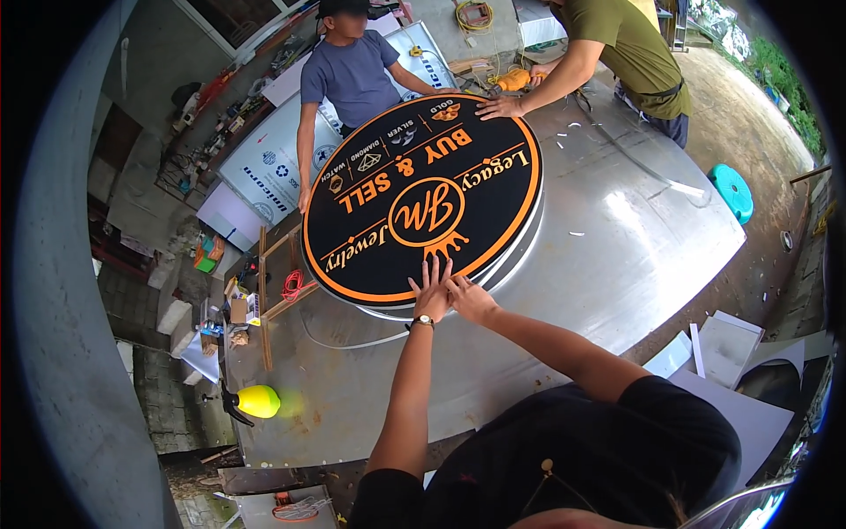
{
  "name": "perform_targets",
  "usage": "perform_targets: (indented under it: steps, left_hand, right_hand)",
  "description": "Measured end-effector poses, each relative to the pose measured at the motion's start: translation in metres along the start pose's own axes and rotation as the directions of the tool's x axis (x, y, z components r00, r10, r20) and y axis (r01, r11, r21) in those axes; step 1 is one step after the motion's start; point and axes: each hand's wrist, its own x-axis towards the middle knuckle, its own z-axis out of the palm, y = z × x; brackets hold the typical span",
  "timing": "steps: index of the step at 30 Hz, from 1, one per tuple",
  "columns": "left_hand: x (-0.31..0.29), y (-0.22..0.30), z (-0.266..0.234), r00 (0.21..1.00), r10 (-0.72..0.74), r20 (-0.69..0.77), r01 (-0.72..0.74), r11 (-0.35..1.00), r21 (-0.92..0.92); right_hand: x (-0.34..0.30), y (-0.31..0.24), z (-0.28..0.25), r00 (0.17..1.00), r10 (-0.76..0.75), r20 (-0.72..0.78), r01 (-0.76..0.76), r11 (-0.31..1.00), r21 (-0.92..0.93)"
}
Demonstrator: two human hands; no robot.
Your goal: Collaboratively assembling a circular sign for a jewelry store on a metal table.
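Note:
A large round sign (401,256), black with orange lettering and an orange ring, lies on a metal-topped table (608,264). Its pale side wall shows along the right. My left hand (430,289), with a watch on the wrist, rests on the near part of the face, fingers spread. Close against it, my right hand (471,301) bends its fingers together near the rim; whatever they pinch, if anything, is hidden. Across the table, a person in a grey shirt (354,84) touches the sign's far left edge with both hands. Another, in an olive shirt (617,40), lays one hand on its far right edge.
The olive-shirted person's other hand is at an orange power tool (514,80). A yellow spray bottle (258,402) lies at the table's near left. Wooden strips (264,300) and a red cord (293,284) are left of the sign. A teal stool (731,194) stands off the right side.

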Motion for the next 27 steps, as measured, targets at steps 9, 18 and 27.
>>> perform_targets:
  steps: [9,18,27]
  left_hand:
    - [0.001,0.002,-0.002,1.000,0.000,0.017,0.000,1.000,0.025]
    - [0.001,0.000,0.001,1.000,0.006,-0.006,-0.006,1.000,0.013]
    - [0.000,0.000,-0.001,1.000,0.006,0.008,-0.006,1.000,0.019]
  right_hand:
    - [0.001,0.001,0.004,1.000,-0.001,0.028,0.001,1.000,0.001]
    - [0.001,0.001,-0.001,0.999,-0.006,0.053,0.006,1.000,-0.008]
    - [0.000,0.000,-0.001,0.999,-0.001,0.037,0.002,1.000,-0.030]
